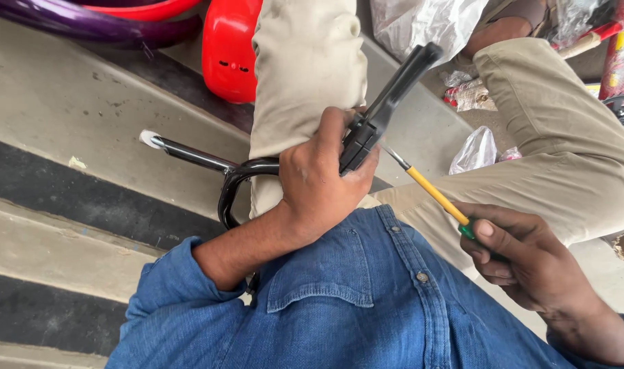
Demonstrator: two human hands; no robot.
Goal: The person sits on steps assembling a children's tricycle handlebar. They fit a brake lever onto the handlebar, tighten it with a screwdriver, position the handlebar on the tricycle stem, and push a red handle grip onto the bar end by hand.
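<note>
Brake lever: black, long, slanting up and to the right from its clamp block at the centre of the view. The clamp sits on a black handlebar, a curved glossy tube that runs out to the left and ends in a white plug; the tube lies across the person's lap, against the beige trouser leg.

Left hand: closed around the handlebar right at the clamp, fingers wrapped over the bar, thumb side toward the lever base. The lever rises from just above this hand, touching it.

Screwdriver: thin metal shaft, yellow shank, green at the handle end. Its tip meets the clamp block from the lower right, just beside the left hand's fingers.

Right hand: closed on the screwdriver handle, thumb laid along the top, lower right of the clamp and apart from the left hand, joined to it only by the tool's length.

Clothing: blue denim shirt, sleeves rolled at the forearm.

Surroundings: grey and dark banded steps on the left; a red plastic part and a purple curved tube at top left; clear plastic bags by the right knee.
</note>
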